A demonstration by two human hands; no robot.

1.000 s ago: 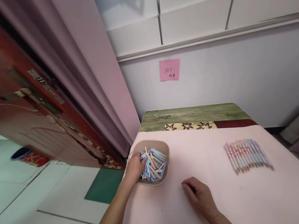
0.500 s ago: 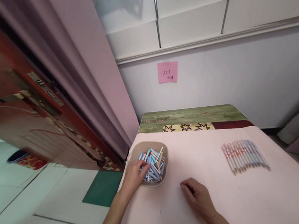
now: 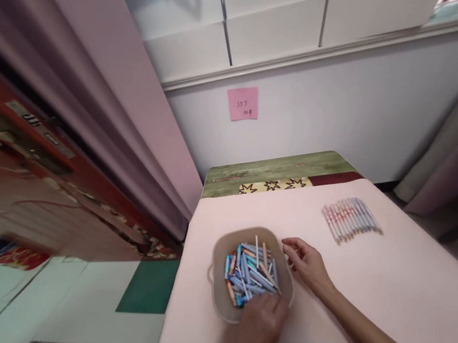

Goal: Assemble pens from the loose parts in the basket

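Observation:
A beige plastic basket (image 3: 211, 254) sits on the pink-covered table, holding many loose pens and crayon-like sticks (image 3: 248, 272) in blue, orange and white. My left hand (image 3: 261, 327) is at the basket's near edge, fingers bent over the rim and gripping it; motion blurs it slightly. Beside the basket's right side is my right hand (image 3: 309, 265), fingers loosely bent and a little apart, fingertips close to the wall. Whether they touch it I cannot tell. To the right, a row of clear-barrelled pens (image 3: 350, 219) with red marks lies side by side.
The pink cloth (image 3: 402, 294) covers most of the table, leaving a green patterned strip (image 3: 272, 171) at the far edge. A pink note (image 3: 243, 104) is stuck on the wall behind. A red door (image 3: 41, 182) and purple curtain (image 3: 127, 123) stand at left.
The basket has shifted right and towards me. My left hand has moved from over the pens to the near rim, and my right hand has come up beside the basket. The view has shifted.

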